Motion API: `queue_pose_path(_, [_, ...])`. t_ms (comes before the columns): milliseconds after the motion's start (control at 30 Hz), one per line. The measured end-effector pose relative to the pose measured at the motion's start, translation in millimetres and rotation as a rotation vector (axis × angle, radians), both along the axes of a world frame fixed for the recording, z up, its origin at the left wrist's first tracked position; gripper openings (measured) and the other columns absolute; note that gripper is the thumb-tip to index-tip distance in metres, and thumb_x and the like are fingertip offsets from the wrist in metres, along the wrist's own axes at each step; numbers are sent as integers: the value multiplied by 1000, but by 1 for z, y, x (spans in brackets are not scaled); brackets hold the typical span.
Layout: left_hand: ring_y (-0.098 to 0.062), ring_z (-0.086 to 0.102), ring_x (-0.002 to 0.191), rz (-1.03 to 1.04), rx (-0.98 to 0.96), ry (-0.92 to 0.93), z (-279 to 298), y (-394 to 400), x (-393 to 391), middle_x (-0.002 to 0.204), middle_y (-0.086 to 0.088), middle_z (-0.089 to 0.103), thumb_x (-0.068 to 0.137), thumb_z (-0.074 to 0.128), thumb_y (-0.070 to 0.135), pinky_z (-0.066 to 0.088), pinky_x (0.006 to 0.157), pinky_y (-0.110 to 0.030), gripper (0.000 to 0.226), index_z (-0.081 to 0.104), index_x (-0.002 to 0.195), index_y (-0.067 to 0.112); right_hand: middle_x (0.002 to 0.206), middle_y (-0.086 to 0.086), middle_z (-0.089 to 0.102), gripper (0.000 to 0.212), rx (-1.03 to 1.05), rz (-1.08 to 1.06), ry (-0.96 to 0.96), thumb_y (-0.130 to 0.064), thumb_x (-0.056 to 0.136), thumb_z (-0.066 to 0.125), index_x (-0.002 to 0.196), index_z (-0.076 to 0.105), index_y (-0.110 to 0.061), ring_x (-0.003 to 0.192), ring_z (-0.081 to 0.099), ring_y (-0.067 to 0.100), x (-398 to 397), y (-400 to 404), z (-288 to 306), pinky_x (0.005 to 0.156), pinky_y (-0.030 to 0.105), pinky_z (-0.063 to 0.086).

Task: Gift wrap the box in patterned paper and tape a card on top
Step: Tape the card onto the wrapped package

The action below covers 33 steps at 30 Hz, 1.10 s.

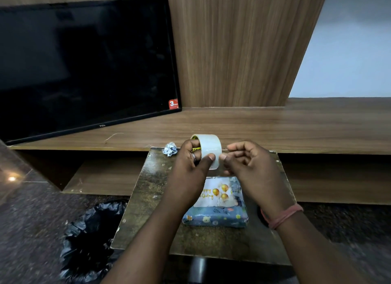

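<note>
Head view shows the wrapped box (215, 217) lying near the middle of the small table (152, 199), with the birthday card (220, 191) flat on its top. Above it, the left hand (190, 163) grips the tape roll (208, 150), fingers through the core, thumb on the band. The right hand (247, 167) pinches at the roll's edge, seemingly the tape's free end. A short, straight pull would likely suit, kept taut so it does not fold onto itself. A crumpled paper scrap (170, 148) sits at the far edge; bare tabletop lies either side of the box.
</note>
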State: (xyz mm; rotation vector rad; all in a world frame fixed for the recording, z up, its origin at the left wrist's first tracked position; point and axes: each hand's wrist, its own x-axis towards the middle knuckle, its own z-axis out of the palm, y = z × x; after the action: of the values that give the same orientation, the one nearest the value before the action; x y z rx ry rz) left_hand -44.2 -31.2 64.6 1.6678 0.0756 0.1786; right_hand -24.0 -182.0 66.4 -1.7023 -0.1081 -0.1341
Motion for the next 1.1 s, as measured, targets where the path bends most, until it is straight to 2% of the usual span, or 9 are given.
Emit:
queue_pose_path(167, [-12,75,94,-24,23,-13,-3,-3,0,99,2,79,100,66,18,57,90,-43,26,57,123,25,75,-1,73,10,-106,-100,-138,-15,87,78,97,75,-13,63,72,12,-4,8,-3,61,31,60])
queue_pose_path(333, [-11,73,90,-34,75,-25,-5,-4,1,99,-1,77,98,68,23,54,75,-25,28,54,120,33,68,-7,71,7,-272,-151,-270,-19,93,71,90,77,-18,61,68,6,-4,8,-8,61,36,58])
queue_pose_path(467, [-26,70,84,-31,151,-28,-9,-4,0,99,-4,75,90,66,42,54,74,-46,26,50,111,48,67,-7,62,14,-491,-173,-404,-16,92,67,77,68,-16,62,58,8,0,6,-9,59,37,48])
queue_pose_path(567, [-28,70,81,-41,153,-34,-8,-6,-2,95,2,77,97,66,34,53,70,-44,26,51,117,41,66,-5,55,20,-530,-175,-423,-9,84,69,70,57,-17,60,51,13,2,7,-9,54,36,43])
queue_pose_path(733, [-12,73,84,-53,128,-39,-8,-6,-2,97,5,79,100,66,23,51,71,-33,26,51,118,36,71,-6,54,22,-526,-135,-344,-14,82,70,72,52,-22,63,49,11,5,4,-11,55,27,38])
queue_pose_path(867, [0,66,70,-43,127,-38,-9,-6,-3,97,4,78,99,67,25,45,63,-23,28,52,120,33,70,-2,63,12,-368,-88,-255,-14,89,66,80,59,-19,60,63,13,4,-1,-5,55,32,52])
queue_pose_path(967, [-10,74,87,-13,73,-27,-8,-3,0,99,-1,77,98,69,24,53,74,-33,29,54,122,30,80,-1,70,6,-225,-26,-214,-15,98,62,102,65,-17,63,70,10,-1,0,-2,61,32,60])
queue_pose_path(1033, [-8,75,90,-25,53,-29,-6,-2,0,99,-1,78,99,68,20,52,75,-25,29,55,123,27,88,-3,70,19,-255,-18,-248,-16,97,65,115,68,-17,69,71,10,-2,1,-4,65,35,62])
queue_pose_path(1100, [-2,74,89,-48,63,-34,-3,-3,-3,99,2,78,99,67,19,49,69,-13,29,54,124,26,91,-3,70,20,-322,-42,-305,-14,94,68,113,73,-16,73,71,11,-1,2,-5,66,36,62])
